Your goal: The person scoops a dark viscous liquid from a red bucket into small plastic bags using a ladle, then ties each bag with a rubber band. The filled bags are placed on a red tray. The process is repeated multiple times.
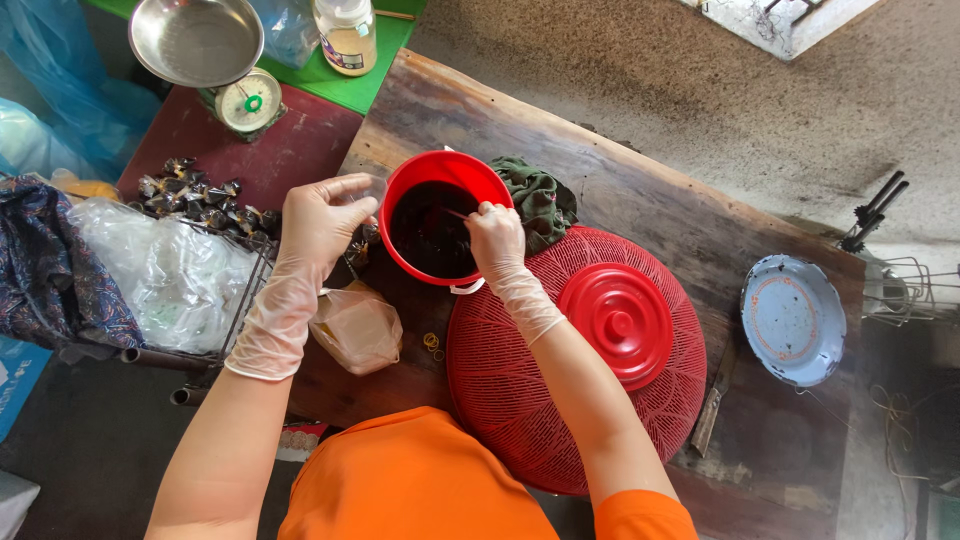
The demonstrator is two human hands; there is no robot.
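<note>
A red bucket [403,187] full of dark, almost black liquid stands on a dark wooden table [640,190]. My right hand [495,237], in a thin clear glove, sits over the bucket's right rim, pinching a thin stick-like handle [457,213] that dips into the liquid. My left hand [320,220], also gloved, hovers just left of the bucket, holding a small clear plastic bag [368,186] at its rim. What the handle ends in is hidden under the liquid.
A red domed mesh cover [520,400] carries the red lid [620,322]. Nearby lie a filled plastic bag [357,328], rubber bands [432,343], a green cloth [540,200], a blue plate [793,318], a kitchen scale [210,55], a jar [346,33] and small wrapped parcels [195,195].
</note>
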